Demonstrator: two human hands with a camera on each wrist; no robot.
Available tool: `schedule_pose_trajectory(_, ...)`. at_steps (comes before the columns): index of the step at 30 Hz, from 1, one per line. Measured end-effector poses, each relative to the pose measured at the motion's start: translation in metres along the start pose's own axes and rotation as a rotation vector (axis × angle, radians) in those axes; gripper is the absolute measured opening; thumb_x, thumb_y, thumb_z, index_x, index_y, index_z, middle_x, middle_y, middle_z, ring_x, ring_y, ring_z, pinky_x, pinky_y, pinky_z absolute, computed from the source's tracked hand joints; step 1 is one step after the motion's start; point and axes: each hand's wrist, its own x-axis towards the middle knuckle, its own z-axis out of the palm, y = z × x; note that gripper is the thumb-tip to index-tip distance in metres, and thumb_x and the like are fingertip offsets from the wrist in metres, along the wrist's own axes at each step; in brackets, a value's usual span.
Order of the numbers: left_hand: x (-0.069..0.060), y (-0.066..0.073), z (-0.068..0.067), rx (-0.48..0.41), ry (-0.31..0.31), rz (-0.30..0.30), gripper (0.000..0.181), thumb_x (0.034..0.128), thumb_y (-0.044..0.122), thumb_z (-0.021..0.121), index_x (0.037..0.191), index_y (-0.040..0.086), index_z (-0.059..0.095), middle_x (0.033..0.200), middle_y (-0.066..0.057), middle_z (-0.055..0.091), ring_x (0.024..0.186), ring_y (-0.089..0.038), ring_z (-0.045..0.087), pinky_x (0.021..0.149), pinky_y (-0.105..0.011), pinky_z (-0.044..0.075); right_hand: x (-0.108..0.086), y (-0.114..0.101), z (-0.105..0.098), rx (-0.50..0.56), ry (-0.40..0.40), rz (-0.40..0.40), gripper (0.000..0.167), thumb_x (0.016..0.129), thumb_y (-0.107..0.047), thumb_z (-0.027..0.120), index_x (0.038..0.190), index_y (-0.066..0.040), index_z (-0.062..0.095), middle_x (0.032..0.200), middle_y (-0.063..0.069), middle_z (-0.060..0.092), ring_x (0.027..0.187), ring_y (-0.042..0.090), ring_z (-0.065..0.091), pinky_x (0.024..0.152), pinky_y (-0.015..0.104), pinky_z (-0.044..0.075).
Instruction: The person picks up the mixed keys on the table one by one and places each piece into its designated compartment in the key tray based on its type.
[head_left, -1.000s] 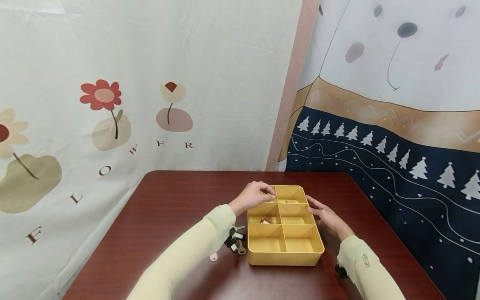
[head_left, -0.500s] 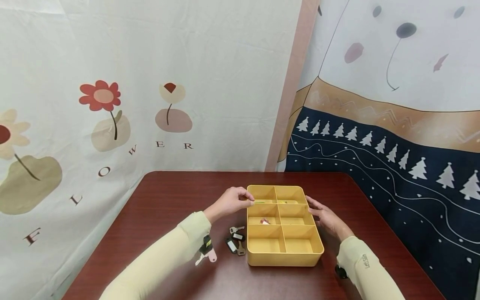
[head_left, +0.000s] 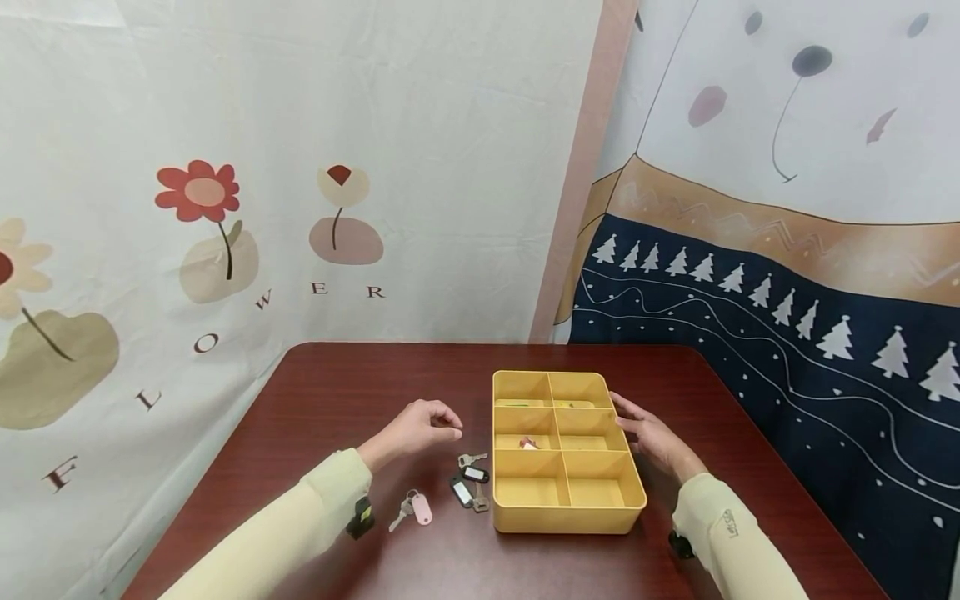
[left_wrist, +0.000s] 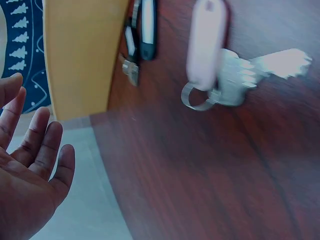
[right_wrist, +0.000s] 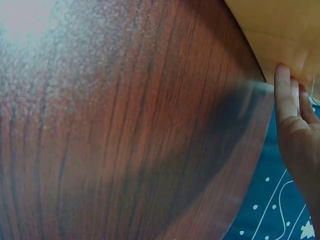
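Observation:
A yellow box with six compartments stands on the table. My right hand rests against its right wall, fingers nearly straight, as the right wrist view also shows. My left hand hovers left of the box, holding nothing, fingers loosely bent. Below it lie keys with a pink tag; between them and the box are keys with black-framed tags. A small red and white item lies in the middle left compartment. Something green shows in the far left one, something yellow in the far right one.
The dark red table reaches back to a pale cloth printed with flowers. At the right hangs a dark blue cloth with white trees.
My left hand has moved from above the box's far left compartment leftward and nearer, uncovering the keys with the pink tag. The green item shows in that compartment. My right hand has stayed at the wall.

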Motion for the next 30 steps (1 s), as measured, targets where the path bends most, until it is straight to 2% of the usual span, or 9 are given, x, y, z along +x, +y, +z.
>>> schedule_pose_trajectory(10, -0.031, -0.026, -0.01, 0.024, -0.014, 0.0, 0.013, 0.0839, 0.013, 0.077, 0.092, 0.004, 0.074, 0.087, 0.002, 0.068, 0.078, -0.01, 0.058, 0.068, -0.024, 0.048, 0.001, 0.0, 0.0, 0.003, 0.008, 0.001, 0.058, 0.108, -0.017, 0.039, 0.16, -0.017, 0.014, 0.161, 0.019, 0.018, 0.139, 0.041, 0.033, 0.106, 0.054, 0.038)
schedule_pose_trajectory(17, -0.05, -0.039, -0.012, 0.002, -0.049, -0.048, 0.013, 0.083, 0.012, 0.078, 0.092, 0.005, 0.073, 0.085, 0.002, 0.068, 0.076, -0.013, 0.058, 0.066, -0.024, 0.048, 0.0, 0.001, 0.0, 0.001, 0.0, -0.011, 0.058, 0.108, -0.015, 0.038, 0.16, -0.015, 0.013, 0.16, 0.021, 0.019, 0.137, 0.04, 0.036, 0.105, 0.053, 0.039)
schedule_pose_trajectory(23, -0.062, -0.048, -0.012, 0.018, -0.068, -0.054, 0.014, 0.083, 0.014, 0.078, 0.092, 0.004, 0.073, 0.085, 0.004, 0.069, 0.077, -0.009, 0.058, 0.069, -0.024, 0.047, -0.002, -0.001, 0.0, -0.028, -0.019, -0.035, 0.059, 0.108, -0.015, 0.038, 0.16, -0.014, 0.011, 0.159, 0.024, 0.018, 0.136, 0.041, 0.038, 0.102, 0.052, 0.043)
schedule_pose_trajectory(30, -0.071, -0.055, -0.008, 0.007, -0.124, -0.054, 0.012, 0.0819, 0.01, 0.078, 0.091, 0.005, 0.073, 0.084, 0.005, 0.067, 0.076, -0.011, 0.058, 0.067, -0.025, 0.047, -0.004, -0.002, 0.001, -0.032, -0.025, -0.038, 0.059, 0.108, -0.016, 0.038, 0.16, -0.014, 0.01, 0.159, 0.024, 0.018, 0.137, 0.042, 0.037, 0.103, 0.053, 0.041)
